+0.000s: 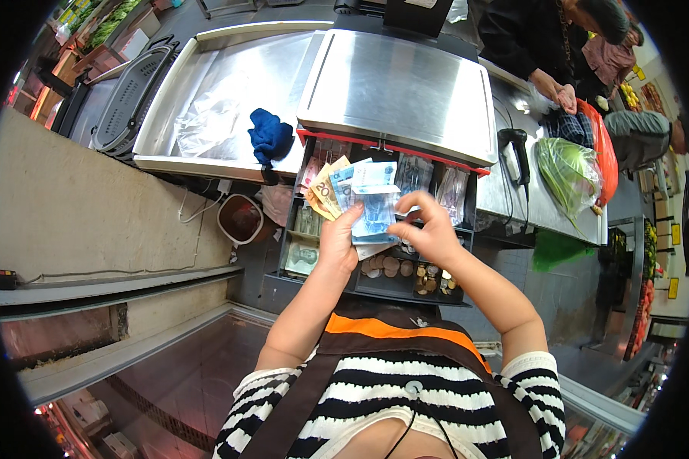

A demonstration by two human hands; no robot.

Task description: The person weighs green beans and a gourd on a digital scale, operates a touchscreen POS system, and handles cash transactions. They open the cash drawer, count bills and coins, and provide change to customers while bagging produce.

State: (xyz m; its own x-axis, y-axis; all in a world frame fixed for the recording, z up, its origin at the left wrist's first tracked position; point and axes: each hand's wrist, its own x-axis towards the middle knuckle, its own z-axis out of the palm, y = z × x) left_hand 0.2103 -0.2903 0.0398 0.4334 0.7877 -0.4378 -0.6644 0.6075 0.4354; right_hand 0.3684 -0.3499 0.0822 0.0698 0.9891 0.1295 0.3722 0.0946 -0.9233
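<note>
My left hand [342, 232] grips a fan of banknotes [373, 212], the thumb pressed across their near side. Blue notes lie on the right of the fan, one folded over at the top; yellowish notes [324, 186] stick out on the left. Close by the fan's right edge is my right hand [430, 229], thumb and forefinger curved apart and slightly blurred. Whether its fingertips touch the notes is unclear. Below both hands a cash drawer [373, 295] stands pulled out, with more notes [302, 255] in its compartments and coins [387, 265] in the front ones.
Above the drawer sits a steel scale platform [399, 86]. A blue cloth [270, 136] and clear plastic lie in the left steel tray [218, 169]. At right are a barcode scanner [515, 152], bagged leafy greens [568, 172] and a person [531, 40]. A bin [240, 219] stands lower left.
</note>
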